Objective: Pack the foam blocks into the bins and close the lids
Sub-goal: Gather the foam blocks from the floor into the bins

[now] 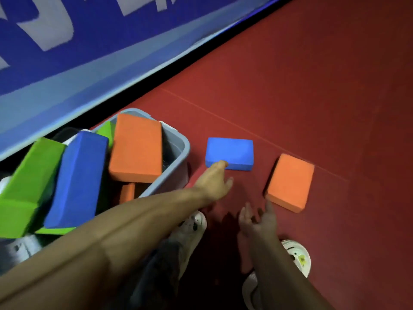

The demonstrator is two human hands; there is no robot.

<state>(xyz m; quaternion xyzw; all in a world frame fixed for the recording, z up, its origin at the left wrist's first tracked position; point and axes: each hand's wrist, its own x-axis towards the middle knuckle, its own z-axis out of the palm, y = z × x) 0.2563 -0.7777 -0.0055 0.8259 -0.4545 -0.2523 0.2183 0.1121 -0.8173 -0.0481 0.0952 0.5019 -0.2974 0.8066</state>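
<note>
A grey bin (178, 151) stands at the left, piled with foam blocks: a green one (29, 182), a blue one (78, 177), an orange one (136, 146) on top, and a second orange one lower inside. On the red floor lie a loose blue block (231, 152) and a loose orange block (290, 182). My left hand (215, 181) stretches out with its fingertips touching the near edge of the loose blue block. My right hand (258, 219) hovers, fingers spread, just short of the orange block's near corner, holding nothing.
A blue padded wall (89, 52) with white lettering runs diagonally behind the bin. My two white shoes (192, 227) (297, 256) stand on the red mat (312, 97) below the hands. White and dark items lie to the left of the bin.
</note>
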